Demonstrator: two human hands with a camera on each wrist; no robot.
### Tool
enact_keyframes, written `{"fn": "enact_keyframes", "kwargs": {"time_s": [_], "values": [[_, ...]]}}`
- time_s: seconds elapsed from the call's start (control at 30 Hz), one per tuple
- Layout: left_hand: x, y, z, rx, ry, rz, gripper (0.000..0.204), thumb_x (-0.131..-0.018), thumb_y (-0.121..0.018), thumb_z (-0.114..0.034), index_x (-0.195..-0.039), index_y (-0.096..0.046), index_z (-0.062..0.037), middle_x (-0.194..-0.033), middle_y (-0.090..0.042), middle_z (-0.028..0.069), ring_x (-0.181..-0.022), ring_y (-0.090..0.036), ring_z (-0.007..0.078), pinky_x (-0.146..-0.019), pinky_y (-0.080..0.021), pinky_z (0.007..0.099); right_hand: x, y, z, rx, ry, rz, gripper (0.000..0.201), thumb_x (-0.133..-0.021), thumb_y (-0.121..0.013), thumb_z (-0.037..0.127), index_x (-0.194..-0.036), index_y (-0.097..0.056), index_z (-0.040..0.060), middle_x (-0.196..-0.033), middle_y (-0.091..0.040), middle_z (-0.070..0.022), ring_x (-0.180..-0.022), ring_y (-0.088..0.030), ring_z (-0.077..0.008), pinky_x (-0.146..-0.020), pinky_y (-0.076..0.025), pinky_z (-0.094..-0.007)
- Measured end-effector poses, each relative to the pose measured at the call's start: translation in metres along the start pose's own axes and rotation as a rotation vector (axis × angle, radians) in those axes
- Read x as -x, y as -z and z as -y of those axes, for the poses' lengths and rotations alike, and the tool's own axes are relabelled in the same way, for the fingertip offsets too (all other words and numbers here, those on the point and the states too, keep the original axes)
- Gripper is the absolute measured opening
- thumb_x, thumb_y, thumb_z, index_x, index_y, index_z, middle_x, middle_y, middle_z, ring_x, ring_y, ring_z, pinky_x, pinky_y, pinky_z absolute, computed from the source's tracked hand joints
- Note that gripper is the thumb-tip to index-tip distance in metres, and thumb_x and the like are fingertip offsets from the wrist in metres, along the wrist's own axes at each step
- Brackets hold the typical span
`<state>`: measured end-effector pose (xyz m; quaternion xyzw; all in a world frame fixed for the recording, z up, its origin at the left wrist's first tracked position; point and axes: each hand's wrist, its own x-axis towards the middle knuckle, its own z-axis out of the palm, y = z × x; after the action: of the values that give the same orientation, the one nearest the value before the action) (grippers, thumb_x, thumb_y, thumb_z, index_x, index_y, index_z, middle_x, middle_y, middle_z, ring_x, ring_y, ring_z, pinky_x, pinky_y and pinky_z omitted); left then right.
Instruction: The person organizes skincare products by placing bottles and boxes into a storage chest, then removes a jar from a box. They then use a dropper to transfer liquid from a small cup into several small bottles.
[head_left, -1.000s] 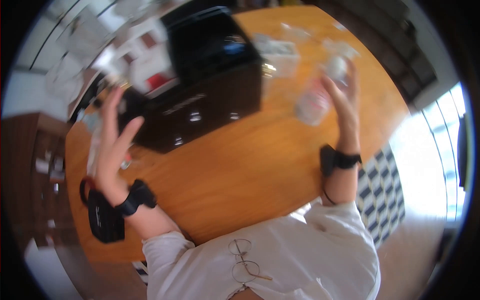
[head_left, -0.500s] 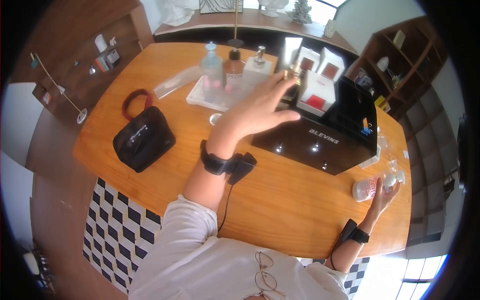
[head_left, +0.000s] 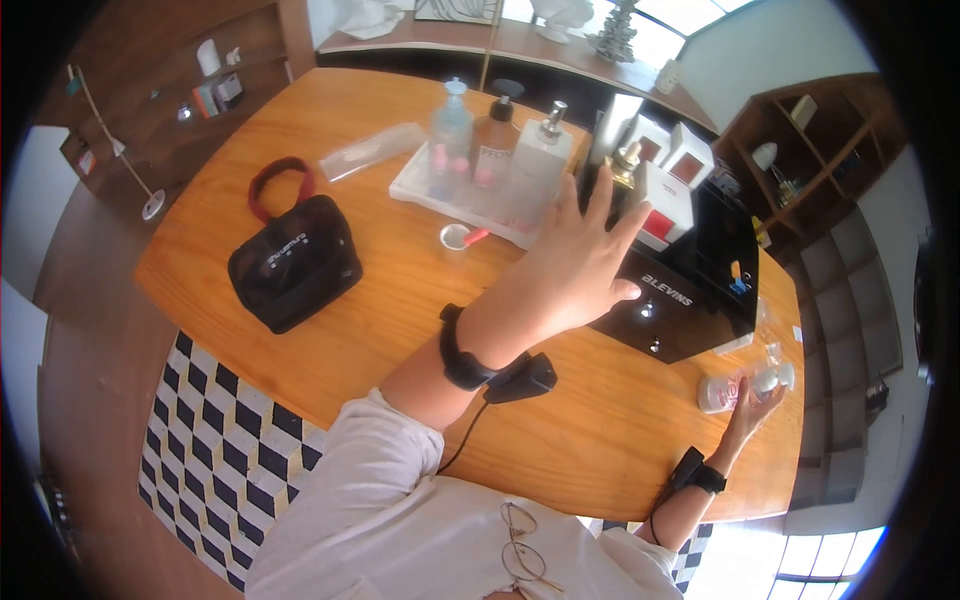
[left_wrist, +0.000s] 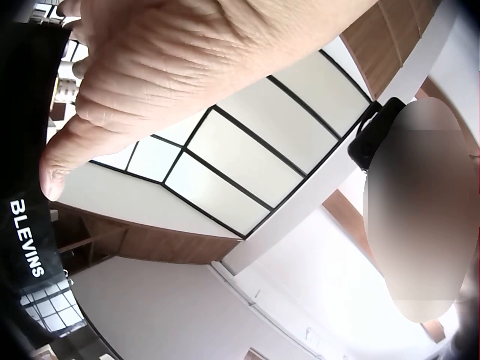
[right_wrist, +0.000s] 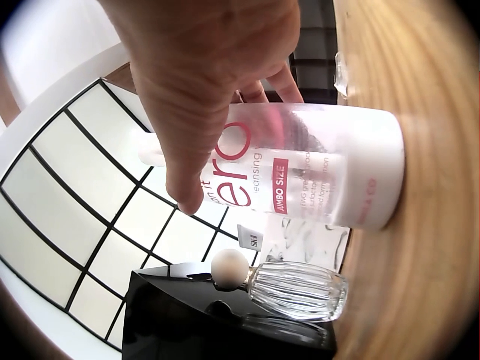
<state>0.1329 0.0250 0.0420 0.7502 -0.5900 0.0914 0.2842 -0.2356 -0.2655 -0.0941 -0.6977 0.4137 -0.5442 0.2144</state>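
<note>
My left hand (head_left: 565, 275) reaches over the front of a black box (head_left: 690, 310) lettered BLEVINS, fingers spread. In the head view its fingertips overlap a bottle with a gold neck (head_left: 626, 165), among white boxes on top. The left wrist view shows the thumb (left_wrist: 54, 176) beside the black box front, with nothing held in it. At the right, my right hand (head_left: 748, 410) grips a clear pump bottle (right_wrist: 300, 169) with pink lettering and a white base. The thumb and fingers wrap its upper part, and its base is at the wooden table.
A white tray (head_left: 445, 203) holds a blue bottle (head_left: 453, 120), a brown bottle (head_left: 495, 140) and a white pump dispenser (head_left: 540, 150). A small white cup (head_left: 454, 238) and a black pouch (head_left: 295, 265) are to the left. A ribbed glass bottle (right_wrist: 300, 291) stands near the right hand.
The head view has swung left and steadied. Over the last half second my left hand's fingers have spread wider in front of the box. The right hand keeps its grip on the pump bottle.
</note>
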Motion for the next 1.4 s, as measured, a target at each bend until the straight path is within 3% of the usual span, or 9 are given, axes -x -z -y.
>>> {"fn": "enact_keyframes", "kwargs": {"time_s": [0.07,0.17,0.27,0.47,0.7,0.93,1.0,1.27,1.4], "values": [[0.005,0.004,-0.006,0.004,-0.027,0.005,0.081,-0.09,-0.069,-0.041,-0.154,-0.028,-0.0112,-0.151,-0.027,0.0384,-0.135,-0.027,0.0643,-0.108,-0.035,0.0638,0.002,0.002,0.004,-0.004,0.004,-0.01,0.086,-0.088,-0.076,0.012,-0.154,-0.022,0.0042,-0.152,-0.033,-0.0163,-0.13,-0.048,-0.028,-0.103,-0.049,-0.0387],[0.01,0.009,-0.005,0.027,-0.085,0.017,0.077,-0.091,-0.068,-0.042,-0.152,-0.034,-0.0113,-0.149,-0.035,0.0346,-0.137,-0.029,0.0603,-0.112,-0.033,0.0594,-0.004,0.006,-0.021,0.039,0.096,0.0,0.089,-0.087,-0.076,0.006,-0.155,-0.019,0.0045,-0.15,-0.035,-0.0196,-0.128,-0.051,-0.0284,-0.103,-0.05,-0.0382],[0.014,0.011,-0.01,0.014,-0.106,0.057,0.076,-0.09,-0.068,-0.044,-0.149,-0.037,-0.0077,-0.148,-0.039,0.0311,-0.139,-0.031,0.0547,-0.112,-0.033,0.0566,-0.004,0.008,-0.019,-0.038,0.052,0.018,0.1,-0.078,-0.087,0.02,-0.153,-0.022,0.004,-0.147,-0.04,-0.0202,-0.131,-0.049,-0.0317,-0.101,-0.049,-0.0411],[0.016,0.012,-0.018,0.108,-0.237,0.152,0.072,-0.091,-0.066,-0.045,-0.145,-0.043,-0.0027,-0.145,-0.044,0.0287,-0.138,-0.035,0.05,-0.11,-0.035,0.0542,-0.002,0.004,-0.003,-0.011,0.006,-0.065,0.096,-0.079,-0.086,0.017,-0.152,-0.025,0.0058,-0.141,-0.047,-0.0195,-0.127,-0.052,-0.0296,-0.102,-0.049,-0.0411],[0.018,0.01,-0.016,0.148,-0.247,0.167,0.069,-0.094,-0.063,-0.044,-0.145,-0.043,-0.0027,-0.144,-0.044,0.0306,-0.139,-0.033,0.0528,-0.112,-0.034,0.0542,-0.02,0.019,0.015,0.195,0.091,-0.35,0.091,-0.079,-0.085,0.015,-0.151,-0.029,0.0058,-0.14,-0.048,-0.0199,-0.124,-0.054,-0.0307,-0.104,-0.049,-0.0407],[0.018,0.008,-0.014,0.176,-0.261,0.17,0.068,-0.095,-0.062,-0.043,-0.145,-0.043,-0.0018,-0.143,-0.044,0.0324,-0.138,-0.034,0.0548,-0.113,-0.034,0.0543,-0.073,0.041,0.122,0.1,0.341,-0.309,0.085,-0.082,-0.082,0.013,-0.149,-0.031,0.0013,-0.138,-0.051,-0.0195,-0.127,-0.053,-0.0306,-0.108,-0.045,-0.0405],[0.018,0.009,-0.013,0.19,-0.261,0.17,0.068,-0.094,-0.063,-0.043,-0.145,-0.043,-0.0015,-0.143,-0.044,0.0328,-0.137,-0.034,0.0548,-0.113,-0.034,0.0542,-0.088,0.038,0.151,0.021,0.321,-0.281,0.084,-0.084,-0.081,0.017,-0.15,-0.031,0.0016,-0.138,-0.051,-0.0194,-0.126,-0.054,-0.0293,-0.108,-0.045,-0.0393],[0.017,0.013,-0.009,0.236,-0.269,0.182,0.067,-0.092,-0.066,-0.04,-0.142,-0.045,0.0002,-0.141,-0.046,0.0325,-0.136,-0.036,0.0545,-0.112,-0.036,0.0523,-0.112,-0.041,0.26,-0.19,0.397,-0.056,0.085,-0.089,-0.078,0.023,-0.152,-0.025,0.0004,-0.14,-0.05,-0.021,-0.123,-0.057,-0.0264,-0.105,-0.045,-0.0365],[0.017,0.012,-0.006,0.271,-0.279,0.16,0.066,-0.092,-0.067,-0.038,-0.141,-0.047,0.0009,-0.139,-0.048,0.0331,-0.135,-0.037,0.0546,-0.111,-0.038,0.0513,-0.13,-0.08,0.262,-0.241,0.358,0.06,0.085,-0.088,-0.079,0.02,-0.151,-0.026,0.0001,-0.134,-0.056,-0.0193,-0.122,-0.057,-0.0238,-0.105,-0.045,-0.037]]}}
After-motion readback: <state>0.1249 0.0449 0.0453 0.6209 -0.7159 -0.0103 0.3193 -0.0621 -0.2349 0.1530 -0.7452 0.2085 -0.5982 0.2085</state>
